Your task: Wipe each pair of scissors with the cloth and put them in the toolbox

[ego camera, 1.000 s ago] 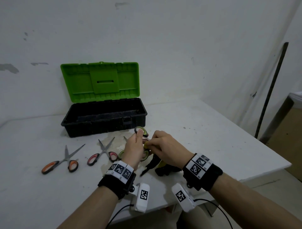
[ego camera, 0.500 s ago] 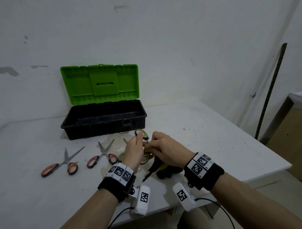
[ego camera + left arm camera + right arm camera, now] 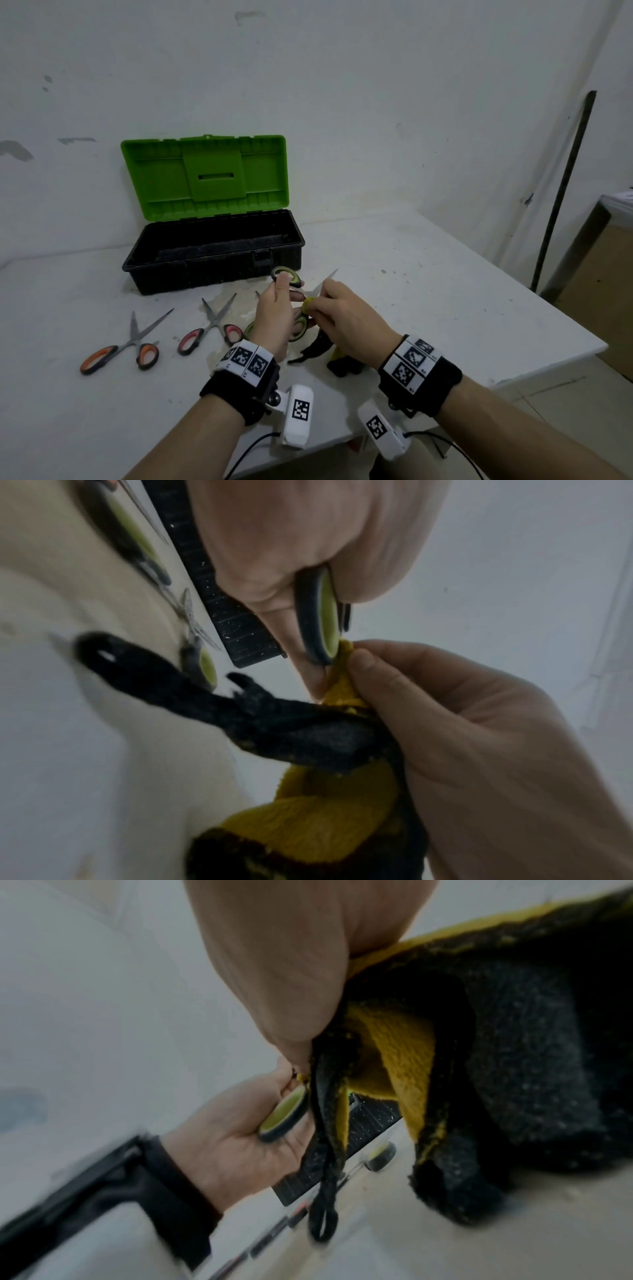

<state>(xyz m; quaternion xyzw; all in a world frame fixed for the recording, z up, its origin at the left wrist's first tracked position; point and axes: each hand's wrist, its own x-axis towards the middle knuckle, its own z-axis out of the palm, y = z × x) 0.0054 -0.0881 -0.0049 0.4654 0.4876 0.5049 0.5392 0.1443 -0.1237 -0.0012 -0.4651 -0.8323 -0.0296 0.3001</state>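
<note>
Looking down from my head, my left hand (image 3: 274, 315) grips the green-handled scissors (image 3: 289, 277) by their loops, held up above the bench (image 3: 445, 294) just in front of the toolbox (image 3: 212, 260). My right hand (image 3: 346, 322) pinches the cloth (image 3: 308, 303) around the blades near the pivot. A second ago the blades were buried between my hands; now a bare blade tip (image 3: 330, 275) pokes out past my right fingers toward the right, so I judge the wipe is running along the steel and this pair is nearly ready to go in. The toolbox stands open, green lid (image 3: 205, 174) upright against the wall, and its black tray looks empty as far as I can see. The orange-handled scissors (image 3: 120, 353) and the red-handled scissors (image 3: 205, 329) lie on the bench to my left, not yet wiped, and another green loop (image 3: 250, 330) peeks out beside my left wrist.

From my left wrist, my fingers (image 3: 308, 669) are curled round a green and dark handle loop (image 3: 320, 620), and my right thumb (image 3: 369, 666) presses the yellow fold of cloth against it. The black end of the cloth (image 3: 205, 696) trails toward the bench.

From my right wrist, the picture is blurred; the cloth (image 3: 514, 1069) hangs bunched from my clenched fingers (image 3: 291, 988), yellow inside and black outside, its lower end resting on the bench.
</note>
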